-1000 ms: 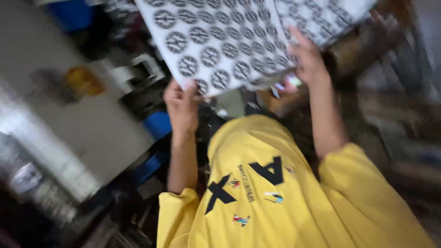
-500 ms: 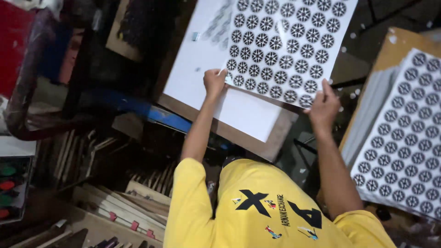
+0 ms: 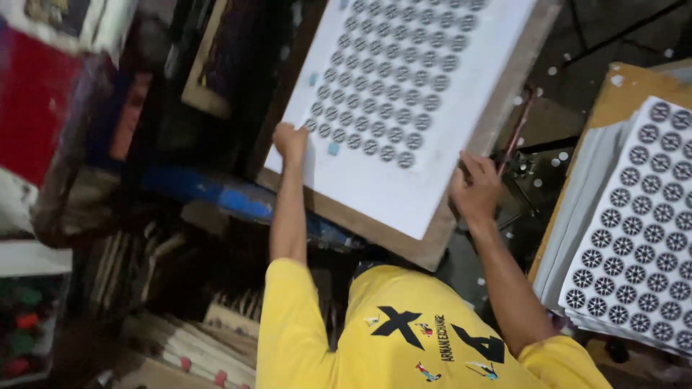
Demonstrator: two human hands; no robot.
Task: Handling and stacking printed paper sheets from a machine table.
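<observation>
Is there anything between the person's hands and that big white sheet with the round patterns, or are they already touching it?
Nothing visible stands between them. The left hand rests on the white printed sheet at its near corner, and the right hand grips the edge of the wooden board beneath the sheet. Both are in direct contact.

One head camera — tilted, close above — looks down at the white sheet (image 3: 404,122).

Stack of printed sheets (image 3: 634,238) at right; blue bar (image 3: 231,198) below; red panel (image 3: 32,108) left.
</observation>
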